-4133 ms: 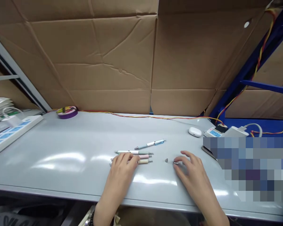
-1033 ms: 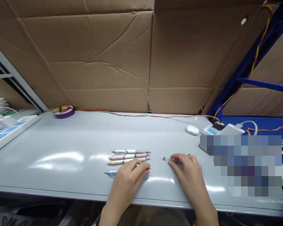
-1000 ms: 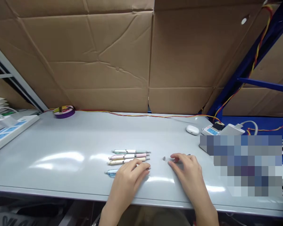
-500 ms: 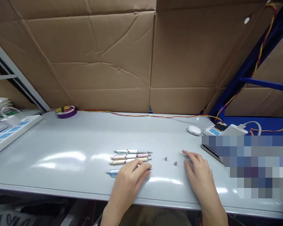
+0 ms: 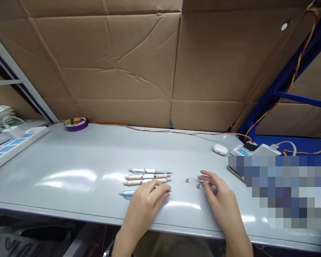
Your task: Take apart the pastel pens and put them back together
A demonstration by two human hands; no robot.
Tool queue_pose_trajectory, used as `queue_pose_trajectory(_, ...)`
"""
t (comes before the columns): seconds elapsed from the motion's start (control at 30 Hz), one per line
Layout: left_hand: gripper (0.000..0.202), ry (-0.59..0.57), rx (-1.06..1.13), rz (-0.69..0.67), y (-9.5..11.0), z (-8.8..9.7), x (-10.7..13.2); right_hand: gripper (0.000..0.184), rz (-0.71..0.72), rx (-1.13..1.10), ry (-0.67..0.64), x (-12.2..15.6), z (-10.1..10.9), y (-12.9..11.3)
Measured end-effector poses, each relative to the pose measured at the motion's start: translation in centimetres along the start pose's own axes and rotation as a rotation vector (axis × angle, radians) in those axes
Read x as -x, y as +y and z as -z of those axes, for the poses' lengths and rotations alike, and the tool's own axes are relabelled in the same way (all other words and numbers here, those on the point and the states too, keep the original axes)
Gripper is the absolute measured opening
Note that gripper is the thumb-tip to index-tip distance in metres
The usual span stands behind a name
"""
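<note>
Four-coloured pens lie side by side on the grey table: a green-and-white pen [image 5: 149, 171], a pink-and-white pen [image 5: 147, 176], a cream pen [image 5: 135, 182] and a light blue pen [image 5: 127, 194]. My left hand [image 5: 148, 198] is closed over the blue pen, whose metal tip shows past the fingers; its middle is hidden. To the right stand two small grey cone-shaped pieces [image 5: 187, 180]. My right hand [image 5: 220, 196] is just right of the nearer cone [image 5: 198, 186], thumb and fingers apart. A tiny dark spot by its thumb tip is too small to make out.
A white earbud case [image 5: 220, 149] lies at the back right, near a power strip [image 5: 240, 150] and a blurred-out patch. Another power strip [image 5: 18, 145] runs along the left. A purple tape roll [image 5: 76, 124] sits by the cardboard wall [image 5: 123, 82]; a twisted cable follows the back edge.
My right hand has moved left to the nearer cone, its fingers drawing closer together. My left hand stays on the blue pen. The view has shifted slightly.
</note>
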State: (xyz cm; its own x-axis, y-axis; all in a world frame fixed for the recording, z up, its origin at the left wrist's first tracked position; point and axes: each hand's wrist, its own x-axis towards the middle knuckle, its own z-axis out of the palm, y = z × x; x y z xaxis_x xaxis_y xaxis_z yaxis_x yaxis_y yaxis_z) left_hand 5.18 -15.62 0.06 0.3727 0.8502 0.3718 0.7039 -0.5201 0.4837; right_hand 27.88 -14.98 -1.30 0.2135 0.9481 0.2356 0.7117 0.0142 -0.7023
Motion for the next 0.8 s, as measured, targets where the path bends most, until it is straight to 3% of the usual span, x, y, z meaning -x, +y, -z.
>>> queue_pose_trajectory(0.17, 0.016, 0.007, 0.000, -0.006, -0.03, 0.00, 0.03, 0.030, 0.090, 0.113, 0.049, 0.01, -0.12, 0.51)
queue_pose_trajectory(0.43, 0.016, 0.019, -0.006, -0.011, 0.03, 0.05, 0.02, 0.027, 0.042, 0.137, 0.015, -0.12, -0.33, 0.95)
queue_pose_trajectory(0.6, 0.018, 0.046, -0.014, -0.032, 0.07, 0.08, -0.05, 0.024, -0.038, 0.019, 0.014, -0.06, 0.01, 0.49)
queue_pose_trajectory(0.8, 0.017, 0.040, -0.021, -0.028, 0.05, 0.03, 0.00, 0.031, 0.026, 0.076, 0.042, -0.15, -0.21, 0.34)
